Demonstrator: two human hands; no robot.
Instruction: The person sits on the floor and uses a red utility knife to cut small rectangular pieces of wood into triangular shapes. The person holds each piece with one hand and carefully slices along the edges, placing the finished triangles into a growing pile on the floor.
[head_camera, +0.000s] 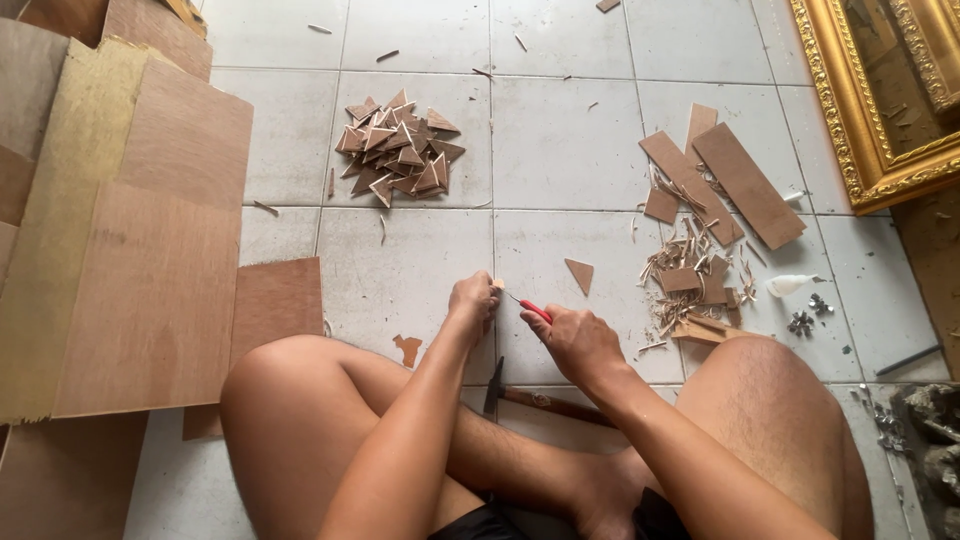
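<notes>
Head view: hands (530, 320) grip red-handled cutter (535, 310).

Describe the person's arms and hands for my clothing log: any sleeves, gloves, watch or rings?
Both forearms are bare to the frame's lower edge, with no sleeves showing. The left hand and right hand wear no gloves, and no watch or bracelet shows at either wrist. Rings are too small to tell.

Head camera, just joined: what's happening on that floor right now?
A person sits on the tiled floor. Their left hand pinches a small wood piece, and the right hand holds a red-handled cutter against it. A hammer lies beneath their arms, and a pile of wooden triangles sits ahead.
</notes>
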